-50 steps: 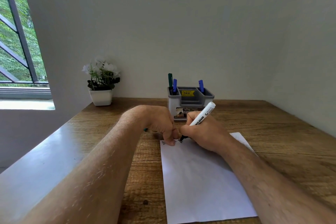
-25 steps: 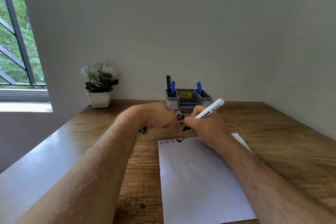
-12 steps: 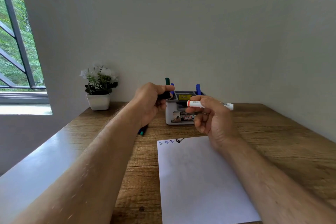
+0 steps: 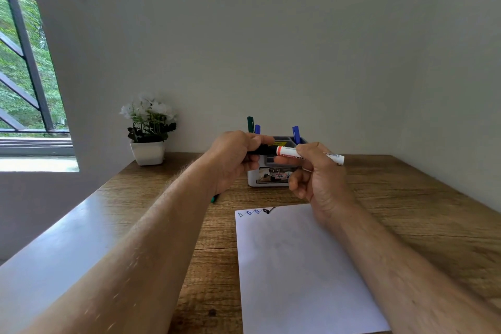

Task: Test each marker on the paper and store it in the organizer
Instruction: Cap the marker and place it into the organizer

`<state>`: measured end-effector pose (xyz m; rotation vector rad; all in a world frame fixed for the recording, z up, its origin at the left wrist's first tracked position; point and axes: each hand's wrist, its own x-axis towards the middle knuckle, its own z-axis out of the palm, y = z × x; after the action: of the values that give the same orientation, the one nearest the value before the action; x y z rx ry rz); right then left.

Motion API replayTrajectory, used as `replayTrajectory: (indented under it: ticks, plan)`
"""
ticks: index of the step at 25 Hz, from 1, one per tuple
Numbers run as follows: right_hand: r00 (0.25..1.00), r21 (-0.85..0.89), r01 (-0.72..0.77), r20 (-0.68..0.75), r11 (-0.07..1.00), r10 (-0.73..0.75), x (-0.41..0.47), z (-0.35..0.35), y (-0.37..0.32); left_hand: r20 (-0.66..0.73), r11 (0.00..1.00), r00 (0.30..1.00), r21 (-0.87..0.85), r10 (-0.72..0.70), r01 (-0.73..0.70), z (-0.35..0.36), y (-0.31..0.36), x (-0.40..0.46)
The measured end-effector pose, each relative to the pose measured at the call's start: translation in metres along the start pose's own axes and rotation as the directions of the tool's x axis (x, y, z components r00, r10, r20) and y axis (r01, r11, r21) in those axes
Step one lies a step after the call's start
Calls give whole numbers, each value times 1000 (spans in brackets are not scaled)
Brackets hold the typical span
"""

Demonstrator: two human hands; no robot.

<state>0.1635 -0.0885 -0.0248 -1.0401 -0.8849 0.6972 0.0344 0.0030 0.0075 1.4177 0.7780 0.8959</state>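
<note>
My right hand point(image 4: 318, 173) grips a white whiteboard marker point(image 4: 287, 151) held level in front of the grey organizer point(image 4: 271, 180). My left hand point(image 4: 234, 156) is closed on the marker's black cap point(image 4: 261, 149), which meets the marker's barrel end. The organizer holds a green marker point(image 4: 250, 124) and two blue markers point(image 4: 295, 133). A white paper point(image 4: 301, 271) lies on the wooden desk, with small blue marks and one black mark point(image 4: 268, 210) along its top edge. A teal marker tip point(image 4: 213, 199) peeks out from under my left forearm.
A white pot of white flowers point(image 4: 147, 130) stands at the desk's back left. A wall runs behind the desk point(image 4: 420, 211) and along its right side. A barred window point(image 4: 24, 62) is at the far left.
Both hands rose from the paper, leaving a black mark there. The marker turned level, and my left hand brought the black cap onto its tip end.
</note>
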Motion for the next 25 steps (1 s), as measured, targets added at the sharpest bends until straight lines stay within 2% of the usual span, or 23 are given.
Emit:
replayTrajectory:
  ticks: [6, 12, 15, 17, 19, 21, 25]
  plan:
    - [996, 5, 79, -31, 997, -79, 2, -4, -2, -46, 999, 998, 17, 50, -49, -2, 1, 4]
    - [997, 25, 62, 48, 998, -64, 3, -4, 1, -169, 976, 985, -209, 34, -69, -7, 1, 4]
    - [990, -236, 138, 71, 962, -124, 0, -3, 3, -198, 971, 978, -214, 67, -110, -11, 1, 4]
    - [972, -478, 235, 100, 846, -214, -2, -2, 10, -213, 972, 972, -192, 96, -138, -13, 0, 4]
    - [944, -635, 319, 148, 704, -294, -3, -1, 17, -224, 978, 968, -145, 113, -148, -13, 0, 6]
    - [923, -675, 365, 170, 642, -346, -2, -2, 20, -217, 982, 968, -113, 124, -151, -10, -3, 6]
    - [914, -683, 374, 156, 627, -374, 0, -3, 23, -209, 982, 967, -85, 148, -169, -6, -12, 9]
